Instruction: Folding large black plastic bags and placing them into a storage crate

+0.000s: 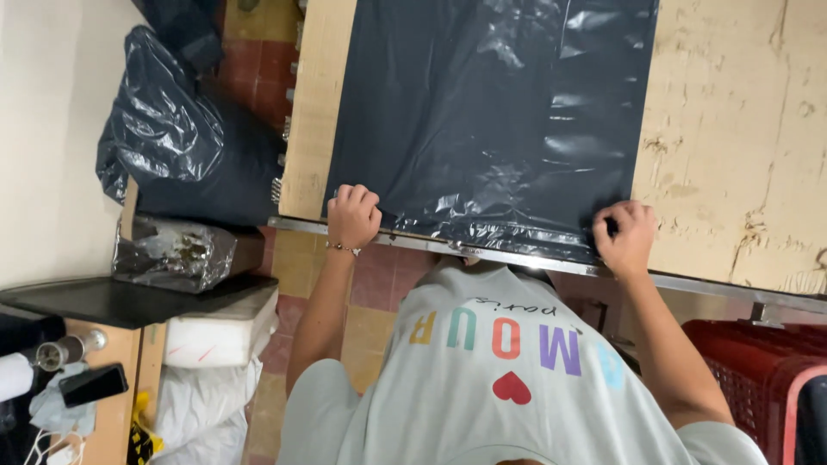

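A pale printed shirt (508,370) fills six o'clock. Beyond it, the left hand (353,215) and right hand (626,237) pinch the dark plastic sheet's (491,112) near corners, holding it flat on the worn table (732,129) at twelve.

Hidden and cut-off parts around the dark plastic sheet

The dark plastic sheet (491,112) runs past the top edge; the fingers (610,226) of the right hand (627,237) curl under its near corner, tips unseen. Right of the sheet, the red crate (741,379) is clipped by the frame.
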